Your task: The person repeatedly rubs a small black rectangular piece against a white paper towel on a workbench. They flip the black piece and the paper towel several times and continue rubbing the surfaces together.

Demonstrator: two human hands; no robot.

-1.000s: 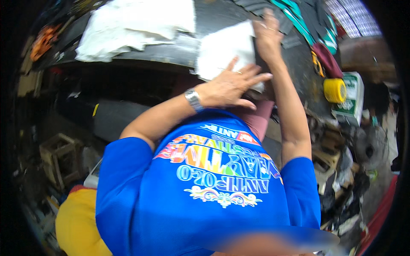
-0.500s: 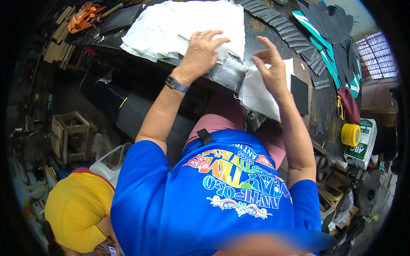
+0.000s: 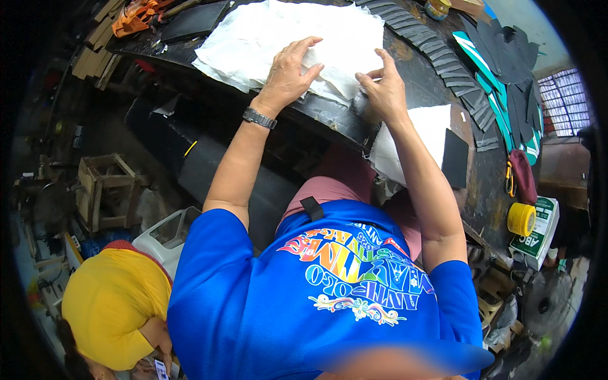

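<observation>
A stack of thin white sheets (image 3: 250,41), wrinkled and uneven at the edges, covers the middle of the dark worktable. Over its near part is my left hand (image 3: 292,73), fingers and thumb spread, with a dark watch on the wrist; whether it touches the sheets I cannot tell. My right hand (image 3: 385,88) hovers by the stack's right corner, thumb and forefinger apart and nothing visible between them. Beneath my right forearm, a separate white sheet (image 3: 430,130) overhangs the table's near edge. A black square piece (image 3: 455,158) sits against its right side.
Overlapping dark grey strips (image 3: 437,60) curve along the worktable (image 3: 405,69). Farther right are black and teal cut pieces (image 3: 506,57), a maroon pouch (image 3: 522,174), orange-handled scissors (image 3: 509,177) and a yellow round container (image 3: 521,220). A person in yellow (image 3: 117,304) bends at lower left.
My right hand has moved left, closer to the white stack's corner. My left hand remains over the stack, fingers still spread. The whole view has shifted slightly.
</observation>
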